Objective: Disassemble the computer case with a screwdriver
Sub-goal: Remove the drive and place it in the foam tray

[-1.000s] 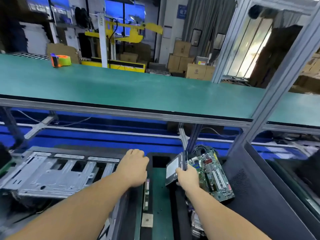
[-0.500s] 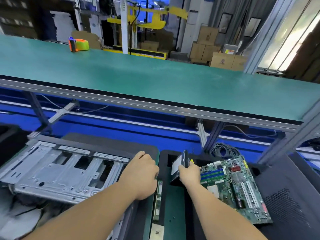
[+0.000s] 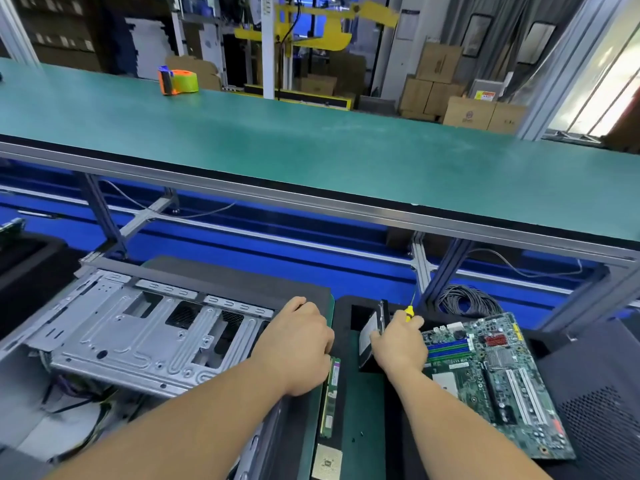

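While the case (image 3: 138, 341) is lying open at eight o'clock, the left hand (image 3: 298, 344) is resting curled on its right edge, its grip hidden. At five o'clock the right hand (image 3: 398, 344) is closing around a drive (image 3: 369, 336) and what is probably a yellow screwdriver (image 3: 409, 311), beside the motherboard (image 3: 495, 382).

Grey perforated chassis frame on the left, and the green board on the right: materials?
Grey perforated chassis frame: looks like stamped sheet steel, matte and bare, with pressed ribs and punched cutouts. Green board: apparently a fibreglass circuit board, glossy green coating, soldered slots and a finned metal heatsink.
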